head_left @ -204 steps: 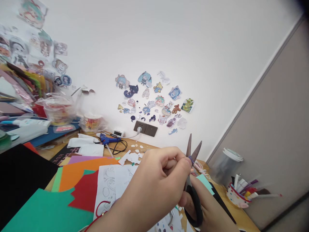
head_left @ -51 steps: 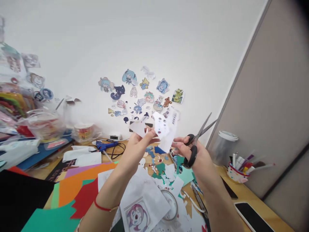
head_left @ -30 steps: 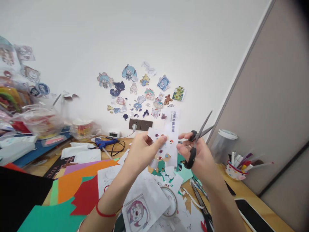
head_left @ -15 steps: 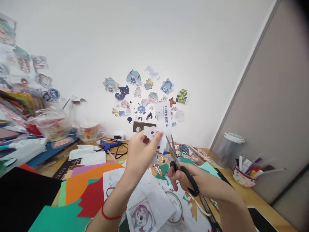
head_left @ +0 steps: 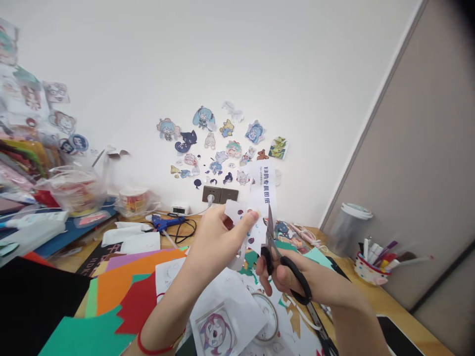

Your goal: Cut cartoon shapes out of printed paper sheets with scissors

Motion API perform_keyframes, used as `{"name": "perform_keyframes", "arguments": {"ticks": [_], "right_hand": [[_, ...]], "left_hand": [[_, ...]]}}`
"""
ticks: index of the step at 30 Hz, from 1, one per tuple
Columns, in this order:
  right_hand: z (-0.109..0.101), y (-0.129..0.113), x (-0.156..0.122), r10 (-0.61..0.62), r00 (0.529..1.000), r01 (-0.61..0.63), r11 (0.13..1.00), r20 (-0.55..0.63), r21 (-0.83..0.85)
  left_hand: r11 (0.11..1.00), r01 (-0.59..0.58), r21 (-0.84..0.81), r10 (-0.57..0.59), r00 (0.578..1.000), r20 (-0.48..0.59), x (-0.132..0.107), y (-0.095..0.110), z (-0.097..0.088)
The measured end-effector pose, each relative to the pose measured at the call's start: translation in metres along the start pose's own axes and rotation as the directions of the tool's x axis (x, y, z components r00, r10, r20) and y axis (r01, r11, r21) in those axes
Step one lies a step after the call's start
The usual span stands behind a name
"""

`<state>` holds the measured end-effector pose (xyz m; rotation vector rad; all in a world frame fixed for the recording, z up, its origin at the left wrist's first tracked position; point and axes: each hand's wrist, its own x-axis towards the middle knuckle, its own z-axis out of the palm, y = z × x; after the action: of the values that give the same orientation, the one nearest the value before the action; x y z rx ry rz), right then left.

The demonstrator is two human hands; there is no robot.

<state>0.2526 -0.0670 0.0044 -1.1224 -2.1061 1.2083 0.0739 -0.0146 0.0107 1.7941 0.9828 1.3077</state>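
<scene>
My left hand (head_left: pixel 218 242) is raised above the desk and pinches a white printed paper sheet (head_left: pixel 256 207) with small coloured figures and a line of dark text. My right hand (head_left: pixel 297 284) grips black-handled scissors (head_left: pixel 278 257); the blades point up and meet the sheet's right edge beside my left thumb. A red cord bracelet (head_left: pixel 156 348) circles my left wrist. Below the hands lie a cut-out character print (head_left: pixel 215 333) and a clear tape roll (head_left: pixel 265 316).
Coloured paper sheets (head_left: pixel 122 282) cover the desk's left side, with a blue glue gun (head_left: pixel 166 222) behind them. Stickers (head_left: pixel 222 148) dot the wall above a socket (head_left: pixel 220 194). A lidded jar (head_left: pixel 347 227), a pen cup (head_left: pixel 373 269) and a phone (head_left: pixel 399 336) stand at the right.
My right hand has swung the scissors from out at the right down and inward, so the blades now stand at the sheet's edge. My left hand lowered the sheet slightly.
</scene>
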Motion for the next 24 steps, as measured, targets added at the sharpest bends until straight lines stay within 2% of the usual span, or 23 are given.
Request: {"name": "perform_keyframes", "arguments": {"ticks": [3,9,12,17,24], "right_hand": [[0.0,-0.001,-0.001,-0.022,1.0,0.022,1.0,0.016,0.004],[0.002,-0.008,0.0,-0.045,0.996,0.043,0.999,-0.083,-0.029],[0.002,-0.009,-0.002,-0.059,0.995,0.055,0.997,-0.082,-0.05],[0.001,-0.008,-0.007,-0.002,0.997,-0.003,0.998,-0.073,-0.07],[0.007,-0.002,-0.006,-0.016,0.995,0.022,0.998,-0.093,0.066]], "left_hand": [[0.999,0.009,-0.05,-0.007,0.999,0.048,-0.003,0.004,-0.001],[0.999,-0.044,-0.021,0.046,0.997,0.055,-0.01,0.011,-0.001],[0.998,-0.054,-0.019,0.055,0.997,0.047,-0.012,0.013,-0.002],[0.999,-0.049,0.002,0.048,0.998,0.046,-0.015,0.015,-0.002],[1.0,-0.029,-0.009,0.029,0.999,0.034,-0.018,0.019,-0.003]]}}
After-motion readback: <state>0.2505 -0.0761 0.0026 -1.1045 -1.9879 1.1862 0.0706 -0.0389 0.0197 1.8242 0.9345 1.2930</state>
